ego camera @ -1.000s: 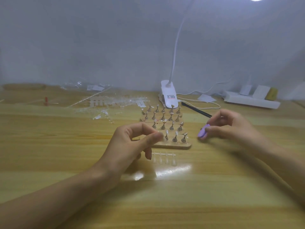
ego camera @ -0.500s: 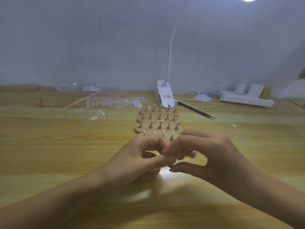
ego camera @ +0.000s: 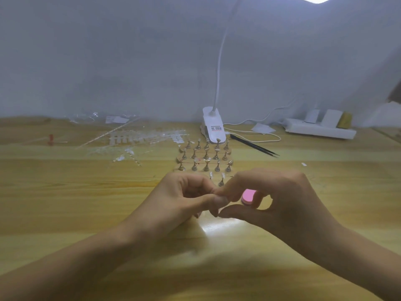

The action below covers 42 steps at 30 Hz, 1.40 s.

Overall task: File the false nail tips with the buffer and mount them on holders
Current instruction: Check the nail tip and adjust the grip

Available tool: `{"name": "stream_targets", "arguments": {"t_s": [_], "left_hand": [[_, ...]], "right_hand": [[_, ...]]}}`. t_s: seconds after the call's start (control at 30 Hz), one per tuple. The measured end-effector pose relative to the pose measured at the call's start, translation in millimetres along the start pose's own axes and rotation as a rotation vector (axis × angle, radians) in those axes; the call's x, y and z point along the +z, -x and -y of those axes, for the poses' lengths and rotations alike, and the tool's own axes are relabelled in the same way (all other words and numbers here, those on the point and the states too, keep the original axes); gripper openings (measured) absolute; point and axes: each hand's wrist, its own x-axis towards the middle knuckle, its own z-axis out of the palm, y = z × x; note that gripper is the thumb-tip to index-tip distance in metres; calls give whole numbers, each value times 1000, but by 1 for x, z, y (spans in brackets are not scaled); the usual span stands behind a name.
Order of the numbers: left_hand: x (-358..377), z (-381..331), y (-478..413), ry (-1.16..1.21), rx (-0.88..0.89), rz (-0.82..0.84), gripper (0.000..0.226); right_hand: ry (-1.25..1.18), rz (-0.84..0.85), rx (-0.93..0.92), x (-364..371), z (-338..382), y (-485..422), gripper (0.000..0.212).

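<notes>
Left hand: I see the left hand [ego camera: 182, 198] low at centre over the wooden table [ego camera: 65, 192], with its fingers curled and its thumb and forefinger pinched together at the tips.
Left hand's load: I cannot tell. Anything in that pinch is too small and too clear to make out.
Right hand: the right hand [ego camera: 282, 198] faces the left one. Its fingers are curled and its forefinger tip touches the left hand's pinch.
Buffer: the pink buffer [ego camera: 247, 196] is tucked inside the curl of the right hand, gripped between the fingers and the thumb. Only its rounded end shows.
Holders: the gold holders [ego camera: 217, 167] stand upright in rows just beyond the hands, between them and the lamp's base.
Mounted tips: two holders in the nearest row, partly hidden behind the knuckles, each seem to carry a clear tip [ego camera: 210, 175].
Loose stock: strips of clear nail tips [ego camera: 141, 137] lie scattered at back left, well apart from both hands.
Lamp: a white clip lamp [ego camera: 213, 127] sits at back centre, its neck rising out of view. Its glare lies on the table just below the hands.
Tweezers: black tweezers [ego camera: 253, 146] lie flat just right of the lamp, points toward the right.
Power strip: a white power strip [ego camera: 319, 129] with plugs in it lies at back right, near the wall.
Far left: a small red object [ego camera: 51, 139] I cannot identify.
</notes>
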Motion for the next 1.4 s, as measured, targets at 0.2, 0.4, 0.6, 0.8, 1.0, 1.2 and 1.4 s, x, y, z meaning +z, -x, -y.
{"name": "stream_targets", "arguments": {"t_s": [0.2,0.4,0.6,0.8,1.0,1.2,1.4], "left_hand": [[-12,-3,-12,-587,207,-120,29],[-12,0,-47,-1023,139,-125,66],[12,14,-75,-1048,180,-97,56],[15,22,-79,-1053,187,-215,47],[20,26,-80,-1038,170,-281,47],[20,25,-80,-1051,164,-312,52],[14,23,-77,-983,151,-270,59]], "right_hand": [[-14,-94,70,-21,-18,-15,19],[-99,-63,288,-27,-68,-19,11],[-70,-11,273,-17,-78,-10,13],[-147,-37,270,-13,-80,-12,13],[-159,-59,271,-3,-81,-11,15],[-142,-84,267,9,-84,-15,15],[-101,-91,272,14,-88,-15,15]]}}
